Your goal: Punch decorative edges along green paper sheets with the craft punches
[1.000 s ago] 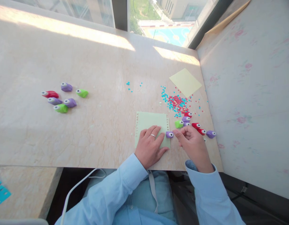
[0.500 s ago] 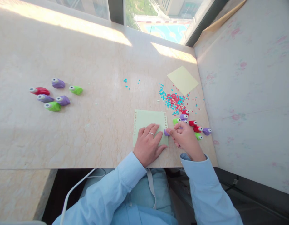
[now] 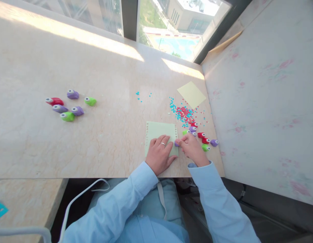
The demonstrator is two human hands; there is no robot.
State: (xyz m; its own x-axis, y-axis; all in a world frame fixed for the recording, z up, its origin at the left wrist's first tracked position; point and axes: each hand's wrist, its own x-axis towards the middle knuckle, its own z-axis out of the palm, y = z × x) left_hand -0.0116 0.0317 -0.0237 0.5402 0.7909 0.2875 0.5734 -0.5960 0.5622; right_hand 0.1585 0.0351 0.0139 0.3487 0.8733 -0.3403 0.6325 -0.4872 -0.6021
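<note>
My left hand [image 3: 159, 153] lies flat with fingers spread on a pale green paper sheet [image 3: 156, 130] that has punched holes along its left and right edges. My right hand [image 3: 193, 148] is closed round a small purple paper punch [image 3: 176, 143] pressed at the sheet's right edge. Just beyond that hand lie several more small punches, red [image 3: 201, 135], purple [image 3: 214, 142] and green [image 3: 205, 147].
A heap of red and blue punched bits [image 3: 185, 113] lies past the sheet, with a yellow paper square [image 3: 191, 94] behind it. Several punches [image 3: 67, 106] sit grouped at the far left. A wall panel [image 3: 260, 101] bounds the right side; a window runs along the back.
My right hand has slid left with the purple punch onto the sheet's right edge. The camera has pulled back a little. My left hand stays on the paper.
</note>
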